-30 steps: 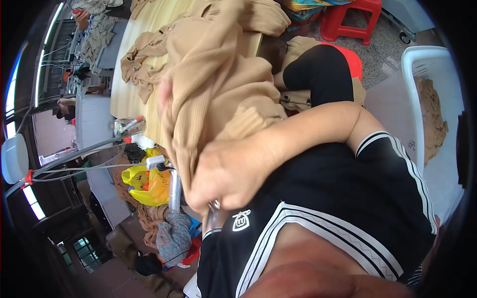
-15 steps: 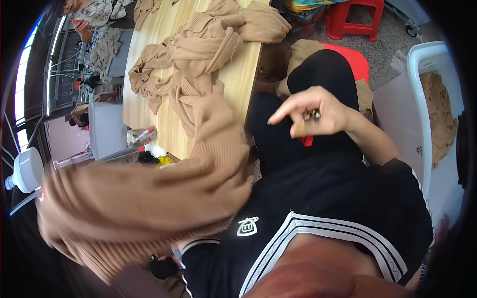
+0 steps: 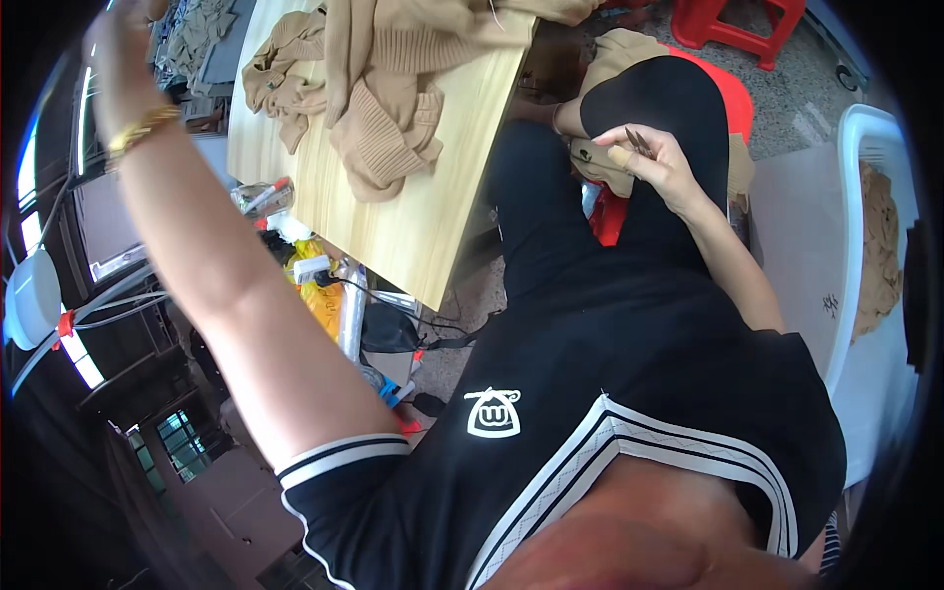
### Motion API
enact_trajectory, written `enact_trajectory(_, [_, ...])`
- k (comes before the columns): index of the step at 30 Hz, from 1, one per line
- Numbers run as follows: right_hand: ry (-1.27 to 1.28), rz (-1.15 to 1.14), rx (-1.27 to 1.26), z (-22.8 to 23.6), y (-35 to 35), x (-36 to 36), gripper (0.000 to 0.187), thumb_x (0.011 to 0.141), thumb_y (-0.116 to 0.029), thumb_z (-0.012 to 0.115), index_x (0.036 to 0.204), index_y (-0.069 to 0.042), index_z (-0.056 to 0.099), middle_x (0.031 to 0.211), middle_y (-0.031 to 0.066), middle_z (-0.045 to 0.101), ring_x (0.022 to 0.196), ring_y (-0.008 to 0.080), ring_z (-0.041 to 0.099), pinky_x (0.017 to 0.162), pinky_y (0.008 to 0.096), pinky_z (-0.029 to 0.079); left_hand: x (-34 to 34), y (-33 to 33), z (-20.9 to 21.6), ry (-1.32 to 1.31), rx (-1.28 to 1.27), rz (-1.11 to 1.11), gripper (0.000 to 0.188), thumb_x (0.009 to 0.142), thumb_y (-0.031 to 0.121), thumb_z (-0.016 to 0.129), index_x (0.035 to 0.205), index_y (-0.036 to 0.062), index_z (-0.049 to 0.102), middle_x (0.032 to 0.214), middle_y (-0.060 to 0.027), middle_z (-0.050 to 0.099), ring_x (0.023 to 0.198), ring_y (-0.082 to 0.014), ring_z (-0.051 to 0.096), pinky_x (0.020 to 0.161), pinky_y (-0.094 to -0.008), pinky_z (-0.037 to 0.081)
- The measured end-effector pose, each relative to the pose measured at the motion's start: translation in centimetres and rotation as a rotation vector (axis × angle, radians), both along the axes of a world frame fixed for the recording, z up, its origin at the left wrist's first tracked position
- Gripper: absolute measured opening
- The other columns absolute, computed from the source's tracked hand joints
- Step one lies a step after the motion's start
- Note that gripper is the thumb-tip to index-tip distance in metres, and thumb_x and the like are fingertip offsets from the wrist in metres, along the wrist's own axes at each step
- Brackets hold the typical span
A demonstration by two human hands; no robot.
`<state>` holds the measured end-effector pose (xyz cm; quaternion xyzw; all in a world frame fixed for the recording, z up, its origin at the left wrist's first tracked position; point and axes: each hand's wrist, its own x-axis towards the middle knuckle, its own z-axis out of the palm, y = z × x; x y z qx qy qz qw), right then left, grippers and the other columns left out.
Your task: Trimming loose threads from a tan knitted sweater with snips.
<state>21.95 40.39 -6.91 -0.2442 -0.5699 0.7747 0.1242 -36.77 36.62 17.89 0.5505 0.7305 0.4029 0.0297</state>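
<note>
My left arm reaches out to the upper left, a gold bracelet [image 3: 146, 132] round the wrist. My left hand [image 3: 120, 59] is at the picture's edge, blurred, its fingers hard to make out. Above my lap, my right hand [image 3: 654, 169] is closed round small dark thread snips [image 3: 639, 144], two pointed tips sticking up; a tan wrapping covers one fingertip. Brown knit garments [image 3: 379, 123] with ribbed edges lie heaped on the wooden table [image 3: 423, 231], apart from both hands.
A white bin [image 3: 848, 246] with brown knitwear stands at the right. Red stools [image 3: 737, 29] are at the upper right. Cables, a yellow bag [image 3: 313, 295] and a black pouch [image 3: 388, 329] lie beside the table's near corner. A white lamp-like object [image 3: 31, 300] is at far left.
The brown garment that swept across the left foreground is gone from there, and my bare left arm now shows, stretched up and left. My right hand has moved slightly up, its fingers drawn in.
</note>
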Motion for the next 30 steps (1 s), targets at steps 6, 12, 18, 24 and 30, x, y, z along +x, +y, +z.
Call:
enact_trajectory(6, [0.266,0.325,0.109,1.1,-3.0,-3.0,0.024,0.092,-0.009,0.063,0.112,0.003,0.069,0.084,-0.0022,0.062,0.077,0.0026,0.055,0.074,0.0215,0.047,12.4,-16.9,-4.1,0.067,-0.737,0.394,0.062,0.085,0.05,0.073,0.118,-0.001,0.06,0.101,-0.0084,0.062,0.089,-0.021,0.057,0.08,-0.0314,0.05])
enact_trajectory(12, [0.32,0.232,-0.147,-1.2,-3.3,-2.7,0.018,0.096,-0.002,0.062,0.111,0.006,0.065,0.08,-0.0018,0.058,0.062,0.0026,0.047,0.054,0.0225,0.037,16.3,-12.0,-5.1,0.52,-1.05,0.552,0.052,0.085,0.036,0.067,0.124,0.0014,0.062,0.121,-0.0255,0.067,0.112,-0.0393,0.066,0.095,-0.0467,0.053])
enact_trajectory(18, [0.178,0.299,-0.177,1.0,-3.5,-2.8,0.018,0.093,-0.001,0.062,0.109,0.003,0.068,0.082,-0.0027,0.06,0.067,0.001,0.048,0.06,0.0204,0.039,1.4,-10.9,5.7,-0.148,-0.32,0.483,0.046,0.088,0.042,0.069,0.108,0.0011,0.071,0.102,-0.0158,0.072,0.091,-0.0256,0.068,0.074,-0.0365,0.054])
enact_trajectory(24, [0.135,0.214,-0.069,-1.4,-2.9,-1.6,0.018,0.092,-0.005,0.067,0.109,0.001,0.07,0.08,-0.0044,0.06,0.067,0.0002,0.048,0.062,0.0205,0.04,5.0,1.5,7.5,-0.91,0.563,-0.05,0.035,0.103,0.025,0.041,0.104,0.0027,0.067,0.106,-0.0165,0.069,0.094,-0.0333,0.069,0.087,-0.0527,0.057])
enact_trajectory(30, [0.172,0.249,0.119,-3.0,-3.7,-3.3,0.018,0.092,-0.01,0.073,0.107,-0.001,0.071,0.075,-0.0058,0.061,0.065,-0.0012,0.046,0.06,0.0206,0.037,5.3,-0.6,-7.7,0.037,-0.773,-0.007,0.063,0.091,0.051,0.067,0.137,0.008,0.062,0.127,-0.0051,0.065,0.115,-0.0175,0.059,0.098,-0.0304,0.046])
